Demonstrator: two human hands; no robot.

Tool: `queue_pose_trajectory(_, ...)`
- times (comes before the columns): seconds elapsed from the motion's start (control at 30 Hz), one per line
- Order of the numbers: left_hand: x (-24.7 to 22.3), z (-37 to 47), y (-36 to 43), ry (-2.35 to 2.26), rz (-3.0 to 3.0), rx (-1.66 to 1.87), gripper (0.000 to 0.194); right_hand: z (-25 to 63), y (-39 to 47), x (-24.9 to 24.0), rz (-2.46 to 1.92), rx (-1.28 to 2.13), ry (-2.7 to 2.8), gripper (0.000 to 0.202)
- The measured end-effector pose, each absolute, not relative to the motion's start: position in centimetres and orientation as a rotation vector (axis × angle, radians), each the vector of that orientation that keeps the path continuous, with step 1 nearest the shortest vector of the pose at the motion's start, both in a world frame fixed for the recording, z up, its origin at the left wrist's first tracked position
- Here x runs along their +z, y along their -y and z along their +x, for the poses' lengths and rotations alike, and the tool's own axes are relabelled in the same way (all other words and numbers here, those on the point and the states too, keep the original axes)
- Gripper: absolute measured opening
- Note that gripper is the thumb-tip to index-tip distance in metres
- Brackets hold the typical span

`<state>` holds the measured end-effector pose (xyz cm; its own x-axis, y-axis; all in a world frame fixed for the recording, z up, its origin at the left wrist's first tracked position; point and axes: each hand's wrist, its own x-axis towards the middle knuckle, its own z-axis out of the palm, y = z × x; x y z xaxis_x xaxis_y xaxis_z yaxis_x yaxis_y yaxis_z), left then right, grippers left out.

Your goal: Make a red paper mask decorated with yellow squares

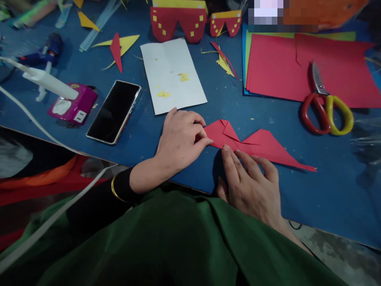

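Note:
A folded red paper piece [258, 143] lies on the blue table near its front edge, with a peaked outline and a thin tip at the right. My left hand [183, 133] pinches its left end between thumb and finger. The fingertips of my right hand [250, 180] rest along its lower edge, fingers stretched out and slightly apart, thumb partly hidden. Just beyond my left hand is a white sheet [178, 89] with small yellow paper bits [183, 76] on it.
Scissors [321, 99] lie partly on stacked red paper [274, 71] at the right. A phone [114, 111], a purple power adapter [74, 105] and a glue gun [49, 53] are at the left. Red-and-yellow paper shapes [178, 24] stand at the back. A white cable [32, 117] crosses the left edge.

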<state>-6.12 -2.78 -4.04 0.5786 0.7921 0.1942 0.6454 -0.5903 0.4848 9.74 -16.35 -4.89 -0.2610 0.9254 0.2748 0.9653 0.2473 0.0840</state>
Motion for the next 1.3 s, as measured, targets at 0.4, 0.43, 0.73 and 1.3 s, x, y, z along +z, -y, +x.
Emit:
queue_pose_trajectory(0.4,-4.0,-6.5,2.6,-1.155,2.486,0.557,0.021,9.5,16.3,-4.3,-1.823,-0.315,2.353,0.059)
queue_pose_trajectory(0.43,-4.1,-6.5,2.6,-1.151,2.483,0.56,0.02,9.5,16.3,-4.2,-1.813,-0.314,2.365,0.059)
queue_pose_trajectory(0.73,-4.3,-6.7,2.7,-1.122,2.492,0.593,0.019,8.6,14.6,-4.3,-1.695,-0.223,2.445,0.061)
queue_pose_trajectory(1.3,-4.1,-7.8,2.4,-1.193,2.405,0.625,0.021,8.4,14.6,-4.7,-1.704,-0.189,2.427,0.065)
